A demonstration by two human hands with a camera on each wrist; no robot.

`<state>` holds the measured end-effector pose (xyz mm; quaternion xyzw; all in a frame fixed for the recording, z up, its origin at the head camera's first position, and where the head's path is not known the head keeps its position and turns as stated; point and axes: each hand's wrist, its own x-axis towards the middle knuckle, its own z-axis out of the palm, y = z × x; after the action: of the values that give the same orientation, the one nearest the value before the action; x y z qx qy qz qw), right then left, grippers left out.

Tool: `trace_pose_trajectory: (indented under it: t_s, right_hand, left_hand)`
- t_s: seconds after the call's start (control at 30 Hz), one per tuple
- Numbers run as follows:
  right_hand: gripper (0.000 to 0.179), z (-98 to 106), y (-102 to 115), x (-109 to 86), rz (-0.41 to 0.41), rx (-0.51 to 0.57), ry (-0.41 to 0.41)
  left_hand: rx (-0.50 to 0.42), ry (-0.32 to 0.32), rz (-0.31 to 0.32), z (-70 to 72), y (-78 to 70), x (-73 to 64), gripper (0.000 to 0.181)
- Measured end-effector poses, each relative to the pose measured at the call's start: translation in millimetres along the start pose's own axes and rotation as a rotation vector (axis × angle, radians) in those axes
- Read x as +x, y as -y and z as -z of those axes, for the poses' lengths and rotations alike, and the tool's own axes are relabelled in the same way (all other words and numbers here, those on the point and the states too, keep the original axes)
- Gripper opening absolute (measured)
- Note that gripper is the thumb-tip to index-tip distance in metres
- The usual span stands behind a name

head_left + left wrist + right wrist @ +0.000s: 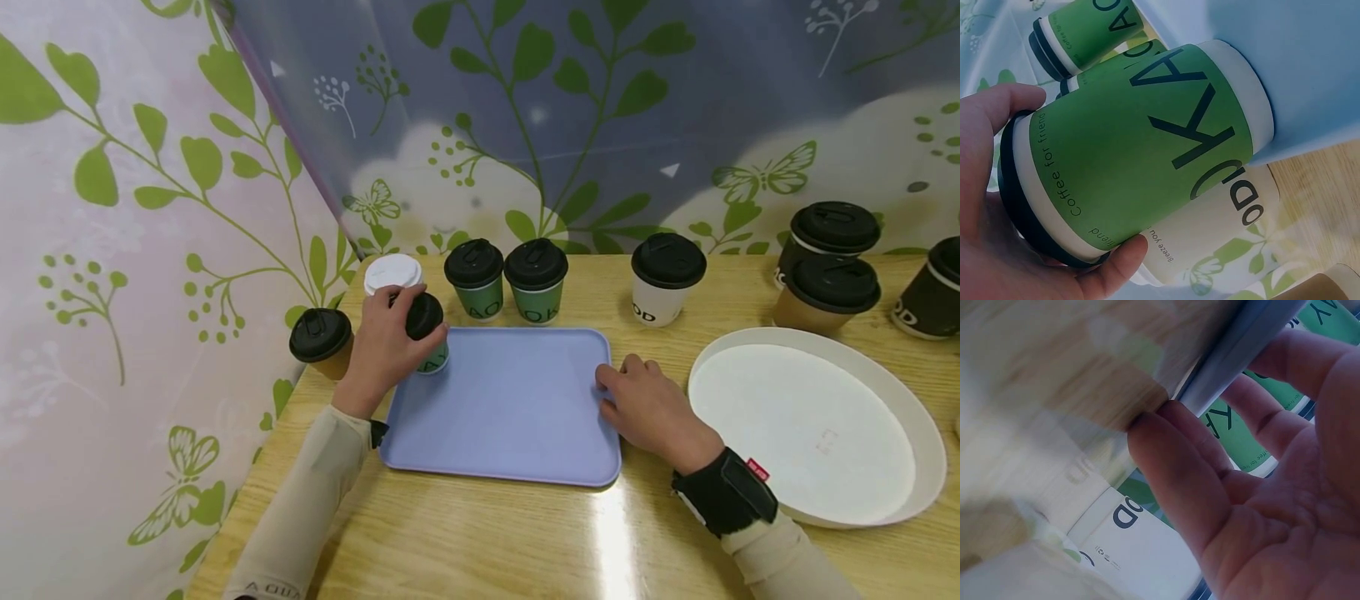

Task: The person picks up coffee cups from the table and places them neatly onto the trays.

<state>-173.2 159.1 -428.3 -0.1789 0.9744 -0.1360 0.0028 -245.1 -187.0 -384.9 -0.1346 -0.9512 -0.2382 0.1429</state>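
Note:
My left hand point(386, 342) grips a green paper coffee cup point(1129, 144) by its black lid, thumb and fingers around the rim. In the head view this cup overlaps the far left corner of the blue tray point(510, 408). At the tray's right edge, my right hand point(648, 408) holds the rim with curled fingers; the right wrist view shows fingertips point(1147, 428) right at that rim. A white-lidded cup point(392, 271) stands partly hidden behind my left hand. Left of that hand is a brown cup point(330, 358) with a black lid.
Behind the tray stand two green cups point(480, 300) point(537, 302) and a white cup point(656, 302), all black-lidded. A round white tray point(802, 425) lies on the right, with brown point(813, 312) and black cups point(926, 300) behind it. A patterned cloth wall borders the table's back and left.

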Motion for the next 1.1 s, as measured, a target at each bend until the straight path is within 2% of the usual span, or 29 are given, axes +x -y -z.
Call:
trace_pose_trajectory:
  t_s: [0.77, 1.1]
  right_hand:
    - [0.017, -0.9, 0.0, 0.8, -0.011, 0.003, 0.016]
    - [0.017, 0.8, 1.3, 0.3, -0.013, 0.005, 0.024]
  left_hand:
    - [0.003, -0.005, 0.006, -2.7, 2.7, 1.1, 0.067]
    - [0.007, -0.006, 0.012, -3.3, 2.8, -0.6, 0.074]
